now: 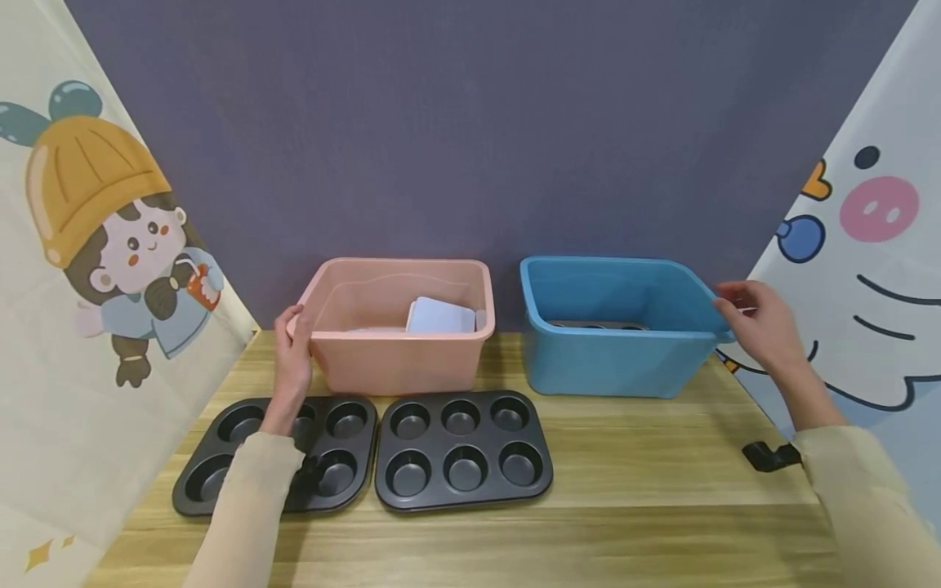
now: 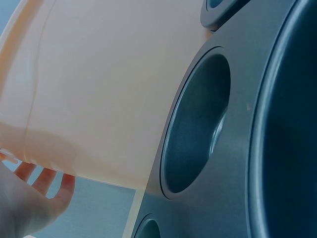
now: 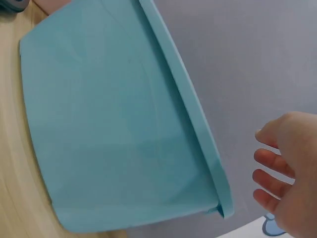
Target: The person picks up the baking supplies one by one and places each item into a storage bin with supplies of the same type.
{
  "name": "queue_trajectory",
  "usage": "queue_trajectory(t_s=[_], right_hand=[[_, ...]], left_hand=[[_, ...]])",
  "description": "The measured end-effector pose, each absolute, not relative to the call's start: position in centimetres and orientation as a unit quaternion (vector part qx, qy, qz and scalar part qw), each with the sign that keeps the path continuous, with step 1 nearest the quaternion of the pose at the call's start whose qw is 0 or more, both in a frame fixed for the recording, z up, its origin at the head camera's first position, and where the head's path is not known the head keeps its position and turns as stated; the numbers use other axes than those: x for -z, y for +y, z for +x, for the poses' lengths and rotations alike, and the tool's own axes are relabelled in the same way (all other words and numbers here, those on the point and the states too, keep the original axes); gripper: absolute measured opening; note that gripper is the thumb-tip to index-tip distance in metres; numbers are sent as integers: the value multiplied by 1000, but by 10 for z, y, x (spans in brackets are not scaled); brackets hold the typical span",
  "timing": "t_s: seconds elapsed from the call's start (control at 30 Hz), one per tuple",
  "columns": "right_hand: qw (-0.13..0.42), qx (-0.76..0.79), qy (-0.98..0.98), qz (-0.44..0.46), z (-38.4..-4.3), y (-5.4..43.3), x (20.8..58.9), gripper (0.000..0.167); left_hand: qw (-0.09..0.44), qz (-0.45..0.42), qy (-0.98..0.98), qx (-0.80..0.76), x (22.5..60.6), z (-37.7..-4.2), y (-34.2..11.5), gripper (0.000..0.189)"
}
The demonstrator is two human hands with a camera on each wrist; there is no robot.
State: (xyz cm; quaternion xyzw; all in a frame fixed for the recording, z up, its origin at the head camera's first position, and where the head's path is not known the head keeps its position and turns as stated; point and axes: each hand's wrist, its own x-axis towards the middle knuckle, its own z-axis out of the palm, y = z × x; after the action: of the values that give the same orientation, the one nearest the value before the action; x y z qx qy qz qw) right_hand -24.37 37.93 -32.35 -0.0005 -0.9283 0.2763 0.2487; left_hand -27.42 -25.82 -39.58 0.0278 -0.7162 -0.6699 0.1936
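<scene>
A pink plastic bin (image 1: pixel 397 359) stands at the back left, with a white box-like item (image 1: pixel 441 317) inside. My left hand (image 1: pixel 294 359) grips its left rim, and in the left wrist view the fingers (image 2: pixel 63 193) curl behind the bin's edge. To the right is a blue plastic bin (image 1: pixel 603 363), with dark, round-holed metal partly visible inside. Beside its right rim hovers my right hand (image 1: pixel 760 322). The right wrist view shows a gap between those loosely bent fingers (image 3: pixel 271 182) and the bin, with nothing held.
Two black muffin tins lie on the wooden table in front of the bins: the left tin (image 1: pixel 312 482), partly under my left forearm, and the right tin (image 1: pixel 463 488). A dark strap-like object (image 1: pixel 770 456) is by my right sleeve. A grey-purple backdrop (image 1: pixel 470 131) rises behind.
</scene>
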Motion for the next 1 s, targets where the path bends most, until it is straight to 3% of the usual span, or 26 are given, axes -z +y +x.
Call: queue_trajectory(t_s=[0.63, 1.0], right_hand=[[206, -286, -936, -10, -239, 401, 351, 53], [157, -344, -926, 3, -239, 410, 366, 61]], left_hand=[[216, 25, -696, 684, 418, -296, -269, 48], [204, 14, -712, 671, 394, -270, -259, 48]])
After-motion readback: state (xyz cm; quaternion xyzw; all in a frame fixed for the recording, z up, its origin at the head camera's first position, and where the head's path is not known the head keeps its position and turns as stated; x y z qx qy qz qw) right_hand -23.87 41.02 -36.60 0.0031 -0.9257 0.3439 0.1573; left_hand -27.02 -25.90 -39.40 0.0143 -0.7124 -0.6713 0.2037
